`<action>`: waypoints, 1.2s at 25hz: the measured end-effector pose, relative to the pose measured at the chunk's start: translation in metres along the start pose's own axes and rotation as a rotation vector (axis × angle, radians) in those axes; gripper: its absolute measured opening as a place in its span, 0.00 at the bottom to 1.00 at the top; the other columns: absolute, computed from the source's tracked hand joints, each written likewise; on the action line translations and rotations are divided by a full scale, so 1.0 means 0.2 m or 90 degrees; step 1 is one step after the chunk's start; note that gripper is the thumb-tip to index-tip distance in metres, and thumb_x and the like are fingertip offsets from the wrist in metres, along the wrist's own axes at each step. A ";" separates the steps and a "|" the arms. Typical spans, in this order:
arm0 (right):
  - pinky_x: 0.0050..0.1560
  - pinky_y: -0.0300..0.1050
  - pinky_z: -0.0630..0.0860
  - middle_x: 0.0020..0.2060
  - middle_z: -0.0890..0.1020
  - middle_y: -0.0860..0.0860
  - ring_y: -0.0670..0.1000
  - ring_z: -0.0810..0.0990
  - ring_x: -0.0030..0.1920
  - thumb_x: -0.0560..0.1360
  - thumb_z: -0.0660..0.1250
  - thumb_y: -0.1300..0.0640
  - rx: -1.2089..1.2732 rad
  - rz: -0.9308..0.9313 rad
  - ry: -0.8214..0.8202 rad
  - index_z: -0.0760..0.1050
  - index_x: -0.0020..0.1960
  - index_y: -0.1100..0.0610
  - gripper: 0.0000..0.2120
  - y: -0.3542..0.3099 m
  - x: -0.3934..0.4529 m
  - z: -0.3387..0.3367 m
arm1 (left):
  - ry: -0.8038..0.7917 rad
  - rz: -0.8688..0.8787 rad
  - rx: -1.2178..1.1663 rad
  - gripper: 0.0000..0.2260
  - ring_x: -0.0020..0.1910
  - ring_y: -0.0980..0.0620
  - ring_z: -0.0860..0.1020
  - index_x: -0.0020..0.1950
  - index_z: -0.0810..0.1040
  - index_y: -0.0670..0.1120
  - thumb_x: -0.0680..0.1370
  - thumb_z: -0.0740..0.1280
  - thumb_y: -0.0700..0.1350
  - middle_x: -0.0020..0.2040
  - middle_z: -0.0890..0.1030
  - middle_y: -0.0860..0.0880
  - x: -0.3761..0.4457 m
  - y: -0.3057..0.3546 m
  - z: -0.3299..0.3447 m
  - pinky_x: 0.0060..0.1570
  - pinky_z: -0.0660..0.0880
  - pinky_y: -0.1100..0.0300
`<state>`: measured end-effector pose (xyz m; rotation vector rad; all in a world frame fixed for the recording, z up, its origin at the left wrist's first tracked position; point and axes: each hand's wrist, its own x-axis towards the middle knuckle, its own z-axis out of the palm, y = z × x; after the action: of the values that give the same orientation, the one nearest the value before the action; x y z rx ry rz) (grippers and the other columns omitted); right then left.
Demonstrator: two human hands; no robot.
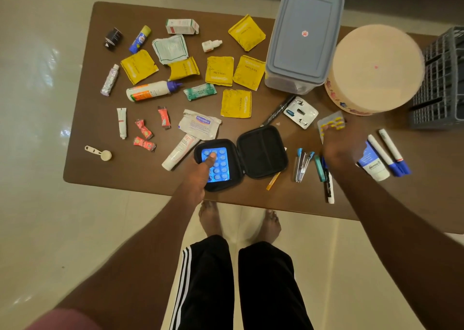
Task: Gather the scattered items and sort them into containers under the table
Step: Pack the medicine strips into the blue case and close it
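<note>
left hand (200, 171) thumb on blue blister pack (216, 165), right hand (337, 143) fingers on yellow pills (331, 126)

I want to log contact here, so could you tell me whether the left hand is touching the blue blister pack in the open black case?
Touching. The head view shows the left hand with its thumb pressed flat on the blue blister pack inside the black case.

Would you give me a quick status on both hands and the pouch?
Left hand pressing blue blister pack into open black pouch. Right hand on yellow pill strip. Markers close beside.
</note>
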<state>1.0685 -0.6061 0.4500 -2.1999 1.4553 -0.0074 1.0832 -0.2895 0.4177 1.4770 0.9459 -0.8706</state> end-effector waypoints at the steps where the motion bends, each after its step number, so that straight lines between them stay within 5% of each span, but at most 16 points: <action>1: 0.54 0.49 0.72 0.61 0.81 0.55 0.61 0.79 0.61 0.78 0.67 0.54 0.025 0.024 0.034 0.77 0.64 0.54 0.15 -0.02 -0.05 -0.02 | 0.001 0.001 0.003 0.13 0.50 0.48 0.84 0.57 0.78 0.49 0.79 0.71 0.56 0.52 0.84 0.49 0.00 0.00 0.00 0.48 0.82 0.54; 3: 0.51 0.45 0.74 0.57 0.83 0.54 0.57 0.82 0.58 0.78 0.70 0.52 0.116 0.029 0.030 0.78 0.62 0.54 0.14 -0.06 -0.17 -0.03 | -0.013 -0.008 0.002 0.18 0.52 0.47 0.84 0.61 0.79 0.48 0.78 0.71 0.58 0.55 0.85 0.48 0.00 0.01 -0.02 0.51 0.83 0.53; 6: 0.39 0.34 0.79 0.48 0.84 0.46 0.43 0.85 0.46 0.76 0.76 0.57 0.361 0.005 -0.180 0.77 0.60 0.55 0.16 -0.12 -0.43 0.04 | -0.038 -0.010 -0.021 0.19 0.53 0.46 0.85 0.59 0.80 0.49 0.77 0.71 0.61 0.56 0.85 0.47 -0.02 0.02 -0.02 0.58 0.81 0.49; 13: 0.42 0.31 0.79 0.52 0.85 0.49 0.43 0.84 0.47 0.75 0.76 0.56 0.216 -0.140 -0.423 0.81 0.63 0.56 0.16 -0.22 -0.85 0.43 | -0.072 -0.026 -0.116 0.29 0.47 0.47 0.84 0.52 0.81 0.50 0.81 0.51 0.70 0.48 0.86 0.46 -0.05 0.07 -0.02 0.53 0.80 0.51; 16: 0.49 0.46 0.80 0.58 0.79 0.48 0.48 0.79 0.57 0.74 0.78 0.51 0.034 -0.243 -0.366 0.76 0.65 0.51 0.22 -0.24 -0.92 0.51 | -0.054 0.005 -0.074 0.21 0.49 0.46 0.85 0.51 0.82 0.51 0.81 0.61 0.66 0.46 0.88 0.47 -0.05 0.06 -0.04 0.58 0.80 0.49; 19: 0.48 0.48 0.81 0.62 0.72 0.51 0.52 0.72 0.62 0.72 0.78 0.51 -0.153 -0.325 -0.270 0.70 0.67 0.50 0.27 -0.24 -0.93 0.53 | -0.064 0.025 -0.009 0.11 0.52 0.46 0.85 0.54 0.84 0.49 0.79 0.71 0.55 0.52 0.87 0.45 -0.02 0.02 -0.05 0.60 0.79 0.49; 24: 0.46 0.47 0.79 0.54 0.76 0.47 0.47 0.75 0.54 0.76 0.74 0.48 0.004 -0.338 -0.315 0.75 0.59 0.47 0.14 -0.22 -0.83 0.45 | -0.057 0.036 -0.059 0.11 0.46 0.52 0.85 0.62 0.81 0.45 0.82 0.69 0.49 0.50 0.86 0.47 0.00 -0.01 -0.05 0.45 0.80 0.59; 27: 0.48 0.53 0.80 0.50 0.78 0.49 0.49 0.78 0.49 0.80 0.67 0.51 0.109 -0.269 -0.147 0.78 0.55 0.49 0.05 -0.19 -0.62 0.34 | -0.053 0.016 -0.076 0.06 0.44 0.53 0.85 0.55 0.80 0.48 0.81 0.70 0.48 0.47 0.86 0.50 0.00 0.00 -0.04 0.46 0.81 0.58; 30: 0.56 0.56 0.79 0.56 0.78 0.52 0.53 0.78 0.55 0.78 0.65 0.53 0.062 -0.192 -0.020 0.78 0.58 0.50 0.09 -0.16 -0.34 0.30 | -0.040 0.017 -0.072 0.05 0.48 0.51 0.85 0.54 0.80 0.50 0.80 0.71 0.49 0.48 0.86 0.51 0.01 -0.01 -0.04 0.53 0.81 0.53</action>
<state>1.0831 -0.5148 0.4286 -2.3052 1.0721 -0.1420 1.0825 -0.2807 0.4152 1.3555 0.9129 -0.8262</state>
